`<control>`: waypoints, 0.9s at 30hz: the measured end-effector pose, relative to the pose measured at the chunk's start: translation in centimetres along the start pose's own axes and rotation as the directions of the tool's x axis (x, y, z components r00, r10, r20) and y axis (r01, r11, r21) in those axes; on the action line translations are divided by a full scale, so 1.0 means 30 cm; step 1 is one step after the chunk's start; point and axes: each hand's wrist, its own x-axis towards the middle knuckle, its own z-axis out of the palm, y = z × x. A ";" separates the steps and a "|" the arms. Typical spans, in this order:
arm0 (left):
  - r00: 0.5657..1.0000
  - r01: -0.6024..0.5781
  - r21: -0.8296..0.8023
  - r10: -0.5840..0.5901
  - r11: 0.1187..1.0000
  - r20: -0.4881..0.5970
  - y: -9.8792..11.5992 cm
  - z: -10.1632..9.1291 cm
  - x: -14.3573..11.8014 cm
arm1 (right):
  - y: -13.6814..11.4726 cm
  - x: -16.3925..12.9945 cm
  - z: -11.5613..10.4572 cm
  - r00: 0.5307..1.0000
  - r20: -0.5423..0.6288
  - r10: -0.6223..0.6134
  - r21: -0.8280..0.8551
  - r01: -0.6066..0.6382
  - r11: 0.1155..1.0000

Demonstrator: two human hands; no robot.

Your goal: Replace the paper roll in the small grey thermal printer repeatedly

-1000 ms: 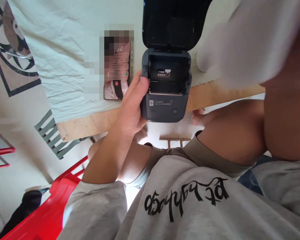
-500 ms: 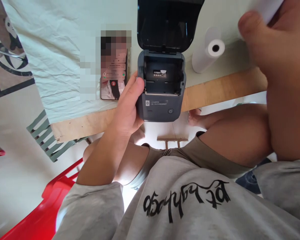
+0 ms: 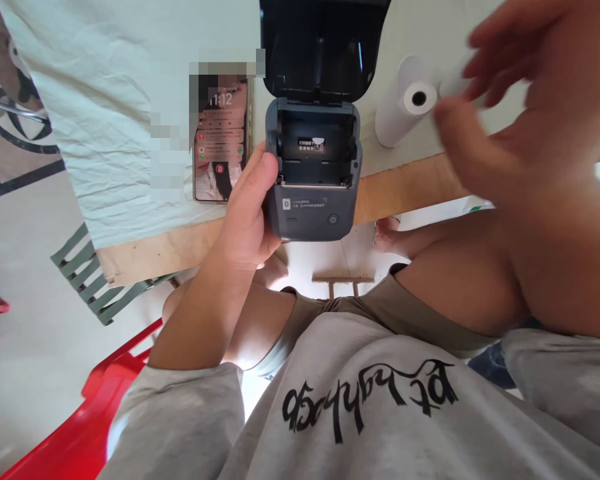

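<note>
The left hand (image 3: 247, 213) clasps the side of a small dark grey plastic printer (image 3: 313, 177), lid up, paper bay bare, at the table edge. The right hand (image 3: 510, 113), blurred, fingers loosely spread and holding nothing, is nearest the white paper roll (image 3: 405, 110) lying right of the printer, core facing the person. A phone (image 3: 220, 140) lies left on the pale cloth-covered wooden table (image 3: 410, 183).

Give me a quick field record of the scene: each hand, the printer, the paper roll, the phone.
left hand: grips the printer's left side
right hand: raised and blurred, fingers spread, beside the paper roll; a hold cannot be told
printer: dark grey, lid open, paper bay empty, at the table edge
paper roll: white, lying on the table right of the printer
phone: screen lit, flat, left of the printer
</note>
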 end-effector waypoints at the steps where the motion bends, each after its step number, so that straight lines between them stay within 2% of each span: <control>1: 1.000 -0.001 0.000 0.001 1.000 0.002 0.000 0.001 0.001 | -0.009 0.002 0.025 0.993 0.016 -0.119 -0.188 0.120 0.975; 3: 1.000 -0.007 -0.006 0.007 1.000 0.008 0.000 0.004 0.001 | -0.011 0.021 0.073 0.986 0.075 -0.152 -0.337 0.168 0.926; 6: 1.000 -0.009 -0.016 0.009 1.000 0.007 -0.001 0.007 -0.004 | 0.007 0.058 0.114 0.992 0.116 -0.053 -0.389 0.094 0.916; 8: 1.000 -0.016 -0.025 0.016 1.000 0.008 -0.003 0.005 -0.007 | 0.013 0.071 0.114 0.992 0.121 -0.042 -0.376 0.085 0.923; 9: 1.000 -0.016 -0.031 0.016 0.999 0.009 -0.005 0.003 -0.008 | 0.012 0.072 0.108 0.992 0.119 -0.044 -0.286 0.077 0.955; 11: 1.000 -0.020 -0.041 0.021 0.999 0.017 -0.007 0.000 -0.008 | -0.001 0.069 0.092 0.992 0.125 -0.020 0.039 0.016 0.999; 13: 0.999 -0.021 -0.040 0.022 0.999 0.032 -0.007 -0.002 -0.008 | -0.021 0.064 0.079 0.986 0.161 0.045 0.373 -0.103 0.922; 15: 0.999 -0.020 -0.036 0.022 0.999 0.031 -0.005 0.000 -0.007 | -0.041 0.060 0.076 0.962 0.241 0.131 0.524 -0.242 0.817; 17: 1.000 -0.010 -0.034 0.011 0.999 0.026 -0.002 0.004 -0.007 | -0.057 0.058 0.080 0.923 0.329 0.201 0.560 -0.362 0.745; 19: 1.000 0.008 -0.034 -0.007 0.999 0.023 0.002 0.006 -0.007 | -0.067 0.054 0.088 0.894 0.381 0.235 0.576 -0.428 0.697; 23: 0.999 -0.008 -0.058 0.010 0.998 0.033 0.000 0.002 -0.007 | -0.065 0.055 0.091 0.882 0.398 0.254 0.607 -0.460 0.648; 27: 1.000 -0.001 -0.017 0.001 1.000 0.024 -0.008 -0.004 -0.008 | -0.057 0.070 0.085 0.848 0.431 0.309 0.591 -0.524 0.614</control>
